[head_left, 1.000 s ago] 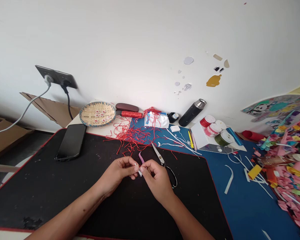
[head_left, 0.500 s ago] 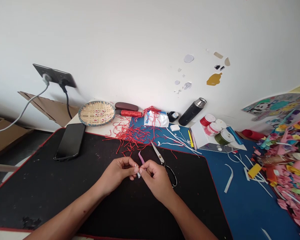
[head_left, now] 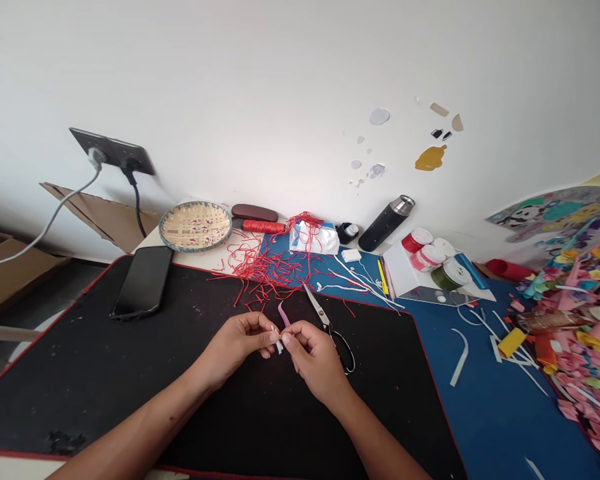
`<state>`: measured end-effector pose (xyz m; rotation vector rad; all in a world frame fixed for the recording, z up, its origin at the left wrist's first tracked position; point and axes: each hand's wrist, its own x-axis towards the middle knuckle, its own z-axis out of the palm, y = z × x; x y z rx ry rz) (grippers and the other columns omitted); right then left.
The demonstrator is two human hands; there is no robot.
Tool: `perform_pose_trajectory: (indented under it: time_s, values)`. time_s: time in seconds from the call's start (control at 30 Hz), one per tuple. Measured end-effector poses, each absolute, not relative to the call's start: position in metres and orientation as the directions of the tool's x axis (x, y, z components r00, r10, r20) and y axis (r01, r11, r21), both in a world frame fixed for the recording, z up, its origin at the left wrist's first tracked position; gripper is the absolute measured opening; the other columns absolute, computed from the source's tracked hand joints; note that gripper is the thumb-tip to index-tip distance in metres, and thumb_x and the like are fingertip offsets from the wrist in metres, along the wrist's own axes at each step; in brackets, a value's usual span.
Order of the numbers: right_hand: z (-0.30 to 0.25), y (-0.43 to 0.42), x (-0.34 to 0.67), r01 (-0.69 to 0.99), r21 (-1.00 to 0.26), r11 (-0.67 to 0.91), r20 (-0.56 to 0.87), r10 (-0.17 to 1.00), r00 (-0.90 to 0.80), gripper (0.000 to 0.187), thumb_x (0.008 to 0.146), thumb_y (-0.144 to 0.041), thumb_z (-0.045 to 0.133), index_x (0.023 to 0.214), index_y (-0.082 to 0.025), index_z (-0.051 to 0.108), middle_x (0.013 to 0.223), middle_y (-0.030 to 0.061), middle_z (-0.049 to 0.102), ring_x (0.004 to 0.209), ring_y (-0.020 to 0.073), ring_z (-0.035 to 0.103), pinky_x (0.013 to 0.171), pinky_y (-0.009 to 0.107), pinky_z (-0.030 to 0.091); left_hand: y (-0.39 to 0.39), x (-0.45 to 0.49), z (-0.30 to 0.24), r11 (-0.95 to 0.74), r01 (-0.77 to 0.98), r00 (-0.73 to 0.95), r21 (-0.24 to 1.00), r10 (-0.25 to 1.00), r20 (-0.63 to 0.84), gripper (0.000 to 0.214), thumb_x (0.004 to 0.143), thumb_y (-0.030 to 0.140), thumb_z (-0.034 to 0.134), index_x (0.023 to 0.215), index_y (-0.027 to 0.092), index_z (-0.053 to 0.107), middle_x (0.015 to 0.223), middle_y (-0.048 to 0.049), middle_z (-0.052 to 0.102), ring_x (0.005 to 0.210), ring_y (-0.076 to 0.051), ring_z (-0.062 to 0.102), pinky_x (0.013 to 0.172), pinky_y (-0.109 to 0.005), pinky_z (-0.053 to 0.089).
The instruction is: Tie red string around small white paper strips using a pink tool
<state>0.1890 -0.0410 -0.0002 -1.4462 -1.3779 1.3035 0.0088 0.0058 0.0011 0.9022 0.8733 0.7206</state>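
My left hand (head_left: 247, 341) and my right hand (head_left: 313, 357) meet over the black mat (head_left: 220, 427), thumbs and fingers pinched. Between the fingertips is a small white strip (head_left: 279, 347), its lower end poking out below. Most of it is hidden by the fingers, so its kind is unclear. A purple strip (head_left: 283, 313) rises just beyond my right fingertips; I cannot tell whether it is held or lies on the mat. Scissors (head_left: 322, 316) with black handles lie partly open beside my right hand. Cut red cords (head_left: 267, 270) are strewn behind both hands.
A phone (head_left: 143, 281) lies at the mat's left. Along the wall are a woven basket (head_left: 167, 242), a red thread spool (head_left: 263, 227), a black flask (head_left: 386, 223) and several ribbon rolls (head_left: 450, 273). Colourful folded paper pieces (head_left: 587, 400) pile at the right.
Both hands stay almost in place, with small finger shifts around the white strip. The whole view has slid slightly; nothing else has visibly moved.
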Motion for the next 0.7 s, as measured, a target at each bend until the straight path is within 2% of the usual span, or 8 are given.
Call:
perform_pose_trajectory:
  time_s: [0.17, 0.57, 0.7]
  values:
    - [0.001, -0.043, 0.19, 0.271, -0.957, -0.107, -0.136, 0.986, -0.092, 0.021, 0.096, -0.039, 0.061, 0.094, -0.018, 0.067, 0.06, -0.0049, 0.051, 0.051, 0.0109, 0.046, 0.049, 0.022, 0.034, 0.006, 0.009, 0.0, 0.453, -0.164, 0.463, 0.876, 0.82, -0.337, 0.033, 0.066, 0.042, 0.091, 0.074, 0.016, 0.072, 0.068, -0.0006, 0.068, 0.063, -0.015, 0.061, 0.06, -0.025, 0.051]
    - [0.01, -0.043, 0.184, 0.362, -0.929, -0.07, -0.101, 0.993, -0.067, 0.011, 0.091, -0.028, 0.062, 0.084, -0.019, 0.062, 0.055, -0.0085, 0.041, 0.05, 0.0101, 0.038, 0.051, 0.023, 0.031, 0.005, 0.009, 0.0, 0.397, -0.123, 0.481, 0.909, 0.825, -0.296, 0.031, 0.068, 0.041, 0.089, 0.073, 0.016, 0.071, 0.066, 0.0006, 0.068, 0.057, -0.013, 0.059, 0.06, -0.026, 0.05]
    - [0.008, -0.042, 0.181, 0.346, -0.935, -0.076, -0.102, 0.993, -0.057, 0.01, 0.09, -0.027, 0.062, 0.083, -0.019, 0.061, 0.053, -0.0095, 0.039, 0.049, 0.0095, 0.035, 0.051, 0.023, 0.03, 0.005, 0.009, -0.001, 0.405, -0.123, 0.474, 0.906, 0.826, -0.304, 0.031, 0.067, 0.041, 0.09, 0.073, 0.016, 0.071, 0.064, 0.0012, 0.068, 0.056, -0.013, 0.059, 0.059, -0.026, 0.05]
